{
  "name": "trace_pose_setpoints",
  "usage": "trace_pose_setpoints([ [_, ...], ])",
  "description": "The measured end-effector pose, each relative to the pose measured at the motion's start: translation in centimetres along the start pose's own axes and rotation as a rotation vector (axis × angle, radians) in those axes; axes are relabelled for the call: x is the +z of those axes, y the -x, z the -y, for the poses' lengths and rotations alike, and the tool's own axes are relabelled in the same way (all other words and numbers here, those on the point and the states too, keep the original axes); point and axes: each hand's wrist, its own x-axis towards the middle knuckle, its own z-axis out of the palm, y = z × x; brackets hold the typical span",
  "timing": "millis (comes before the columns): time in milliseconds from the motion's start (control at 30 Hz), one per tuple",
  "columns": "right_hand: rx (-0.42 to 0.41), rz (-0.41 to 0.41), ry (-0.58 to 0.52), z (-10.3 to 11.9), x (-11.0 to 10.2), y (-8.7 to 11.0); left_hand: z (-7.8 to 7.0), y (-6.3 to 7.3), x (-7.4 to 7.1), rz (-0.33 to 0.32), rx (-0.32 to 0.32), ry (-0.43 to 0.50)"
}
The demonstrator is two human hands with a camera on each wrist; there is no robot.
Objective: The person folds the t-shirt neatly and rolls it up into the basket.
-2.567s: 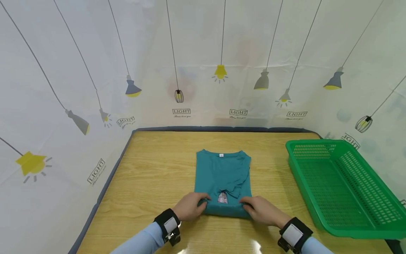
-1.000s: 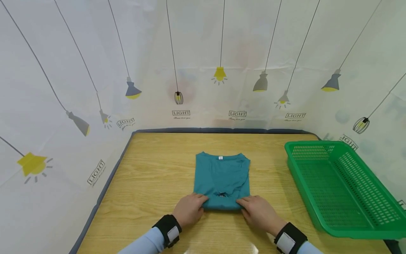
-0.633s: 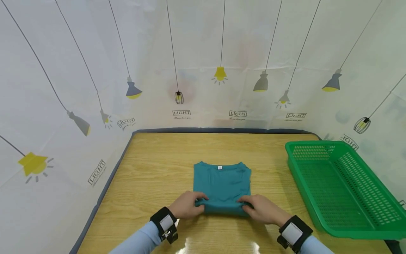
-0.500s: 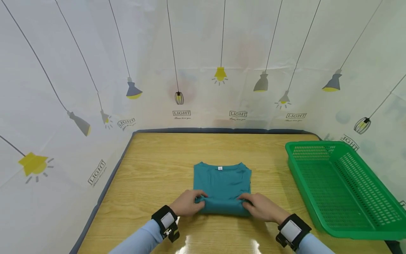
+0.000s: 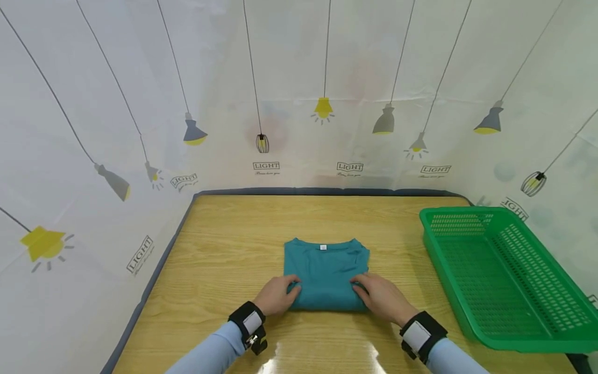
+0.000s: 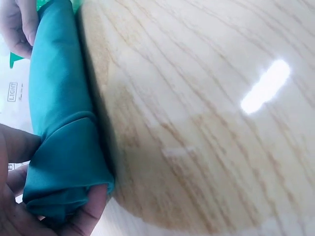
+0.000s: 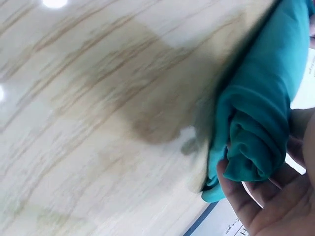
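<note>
A teal T-shirt lies on the wooden table, its neckline with a small white tag facing away from me. Its near part is rolled into a thick band. At the left end of that roll, my left hand grips the cloth with curled fingers and thumb. My right hand holds the other end likewise. In the left wrist view the shirt roll runs lengthwise with a fold across it. The right wrist view shows the coiled layers of the shirt at its end, fingers of my right hand around them.
A green perforated plastic basket stands at the right of the table, with nothing in it. A white sheet printed with hanging lamps surrounds the table's back and sides.
The T-shirt has been rolled further from its near edge, covering the pink print seen earlier. Its neckline has come nearer to me. Both hands shifted their grip along with the roll.
</note>
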Motion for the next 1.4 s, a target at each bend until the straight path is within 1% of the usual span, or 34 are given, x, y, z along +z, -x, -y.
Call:
trace_pose_setpoints([
  [67,-0.011,-0.031,0.042,-0.2,0.4,0.0,-0.1,0.0,0.2,-0.024,0.001,-0.011],
  [167,-0.035,-0.073,0.118,-0.5,0.9,0.0,0.0,-0.1,0.6,-0.073,-0.004,-0.057],
  [233,-0.063,-0.114,0.172,-0.7,1.2,-0.1,0.1,-0.2,0.9,-0.119,0.000,-0.133],
  [300,-0.111,-0.161,0.210,-0.8,1.3,-0.2,0.2,-0.2,1.2,-0.177,0.025,-0.235],
  [333,-0.140,-0.183,0.232,-0.7,1.3,-0.2,0.1,-0.2,1.2,-0.211,0.052,-0.291],
  [367,-0.172,-0.198,0.254,-0.6,1.3,-0.2,0.0,-0.2,1.3,-0.249,0.092,-0.357],
  [433,-0.224,-0.209,0.289,-0.3,1.1,-0.2,-0.3,-0.1,1.4,-0.309,0.187,-0.467],
  [467,-0.242,-0.202,0.302,-0.1,1.0,0.0,-0.5,0.0,1.4,-0.330,0.238,-0.508],
  [533,-0.256,-0.175,0.326,0.4,0.9,0.3,-0.9,0.2,1.5,-0.345,0.322,-0.567],
  [567,-0.252,-0.156,0.326,0.7,0.8,0.5,-1.1,0.4,1.5,-0.339,0.352,-0.583],
  [633,-0.232,-0.130,0.320,1.0,0.8,0.9,-1.4,0.7,1.7,-0.308,0.369,-0.597],
  [767,-0.198,-0.089,0.302,1.3,0.8,1.5,-1.3,1.1,1.9,-0.248,0.334,-0.603],
  [933,-0.181,-0.025,0.319,1.0,1.1,1.7,-1.1,1.3,1.9,-0.166,0.299,-0.606],
  [1000,-0.180,-0.016,0.335,0.9,1.3,1.6,-1.0,1.2,2.0,-0.155,0.290,-0.624],
  [1133,-0.167,-0.013,0.359,0.9,1.5,1.5,-0.9,1.2,2.1,-0.172,0.288,-0.650],
  [1233,-0.152,0.000,0.351,1.0,1.2,1.4,-1.1,1.3,1.8,-0.160,0.283,-0.603],
  [1300,-0.147,0.014,0.331,1.1,0.8,1.5,-1.1,1.4,1.4,-0.130,0.272,-0.547],
  [1400,-0.148,0.046,0.258,1.3,-0.1,1.6,-1.1,1.8,0.7,-0.072,0.245,-0.446],
])
